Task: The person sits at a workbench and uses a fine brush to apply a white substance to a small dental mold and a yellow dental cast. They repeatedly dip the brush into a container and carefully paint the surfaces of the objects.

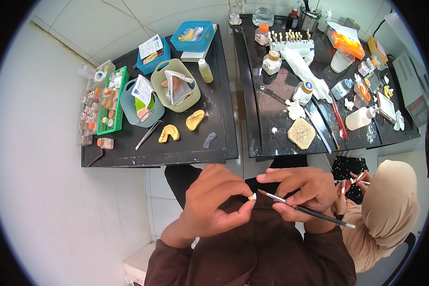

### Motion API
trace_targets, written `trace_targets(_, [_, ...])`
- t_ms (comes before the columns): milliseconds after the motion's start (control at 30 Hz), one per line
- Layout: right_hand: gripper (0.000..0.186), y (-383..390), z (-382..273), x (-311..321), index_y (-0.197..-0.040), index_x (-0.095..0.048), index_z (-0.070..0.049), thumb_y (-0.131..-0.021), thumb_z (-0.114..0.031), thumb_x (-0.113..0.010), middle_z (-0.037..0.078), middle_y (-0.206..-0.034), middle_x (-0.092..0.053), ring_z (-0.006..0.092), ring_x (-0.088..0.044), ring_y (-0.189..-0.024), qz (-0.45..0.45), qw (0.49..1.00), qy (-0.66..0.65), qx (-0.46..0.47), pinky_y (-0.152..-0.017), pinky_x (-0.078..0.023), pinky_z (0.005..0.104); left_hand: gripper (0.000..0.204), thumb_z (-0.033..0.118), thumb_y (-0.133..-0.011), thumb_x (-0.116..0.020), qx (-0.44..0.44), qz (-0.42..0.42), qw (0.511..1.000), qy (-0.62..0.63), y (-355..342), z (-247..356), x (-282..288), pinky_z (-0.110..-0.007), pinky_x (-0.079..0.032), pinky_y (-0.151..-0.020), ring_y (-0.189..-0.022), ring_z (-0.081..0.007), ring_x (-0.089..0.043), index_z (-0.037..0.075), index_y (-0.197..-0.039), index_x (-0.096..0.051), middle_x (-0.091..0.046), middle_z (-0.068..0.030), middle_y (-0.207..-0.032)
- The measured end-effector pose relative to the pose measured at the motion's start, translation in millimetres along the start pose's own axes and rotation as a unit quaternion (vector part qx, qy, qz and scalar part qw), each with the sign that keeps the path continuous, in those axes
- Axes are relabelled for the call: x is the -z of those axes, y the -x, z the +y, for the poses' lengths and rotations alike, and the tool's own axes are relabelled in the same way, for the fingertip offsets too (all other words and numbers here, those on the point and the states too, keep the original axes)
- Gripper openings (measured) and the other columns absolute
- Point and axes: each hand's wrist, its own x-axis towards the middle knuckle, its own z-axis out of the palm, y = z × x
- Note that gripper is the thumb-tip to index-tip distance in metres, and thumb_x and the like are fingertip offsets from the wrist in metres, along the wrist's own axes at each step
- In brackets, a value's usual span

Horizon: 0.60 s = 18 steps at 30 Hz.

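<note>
Between thumb and forefinger, my left hand [217,198] pinches a small white dental crown [252,196]. My right hand [302,190] grips a thin paintbrush [314,212] with a dark handle and a brown pointed tip. That tip points at the crown from the right, a small gap apart. Both hands are above my lap, in front of the tables. On the left table, the nearest things are two yellow dental casts, one horseshoe-shaped cast [168,133] and another cast [195,120], and a small grey piece [209,140].
Tweezers [148,135], a green basket [113,101] of small jars and several plastic baskets stand on the left table [190,155]. The right table [267,138] bears a honeycomb tray [301,134], brushes, bottles and a tooth shade rack [291,46]. A co-worker [388,209] sits close on my right.
</note>
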Motion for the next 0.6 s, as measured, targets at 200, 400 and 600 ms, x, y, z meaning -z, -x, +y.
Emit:
trace_targets(200, [0.027, 6.4, -6.9, -4.7, -0.076, -0.05, -0.008, -0.075, 0.004, -0.074, 0.008, -0.073, -0.064, 0.0374, -0.073, -0.095, -0.015, 1.0, -0.016, 0.001, -0.086, -0.06, 0.0481, 0.021, 0.005, -0.058, -0.077, -0.013, -0.038, 0.999, -0.028, -2.3, 16.7, 4.1, -0.033, -0.046, -0.067, -0.071, -0.0218, -0.058, 0.007, -0.076, -0.068, -0.064, -0.004, -0.078])
trace_targets(400, [0.03, 6.7, -20.6, -2.3, -0.071, -0.046, -0.008, -0.075, 0.003, -0.074, 0.009, -0.072, -0.065, 0.0364, -0.074, -0.093, -0.041, 0.998, 0.048, 0.004, -0.085, -0.061, 0.0487, 0.021, 0.004, -0.057, -0.077, -0.023, -0.05, 0.998, -0.041, -0.8, 26.7, 2.1, -0.032, -0.045, -0.066, -0.07, -0.0218, -0.058, 0.007, -0.076, -0.068, -0.064, -0.0038, -0.076])
trace_targets(600, [0.032, 14.5, -21.7, -3.7, -0.069, -0.045, -0.008, -0.076, 0.003, -0.074, 0.01, -0.073, -0.067, 0.0368, -0.074, -0.093, -0.019, 0.998, 0.054, 0.039, -0.084, -0.061, 0.0492, 0.022, 0.004, -0.057, -0.077, -0.033, -0.055, 0.997, -0.045, -0.3, 30.4, -0.5, -0.032, -0.044, -0.065, -0.068, -0.0215, -0.058, 0.008, -0.076, -0.067, -0.064, -0.0037, -0.076])
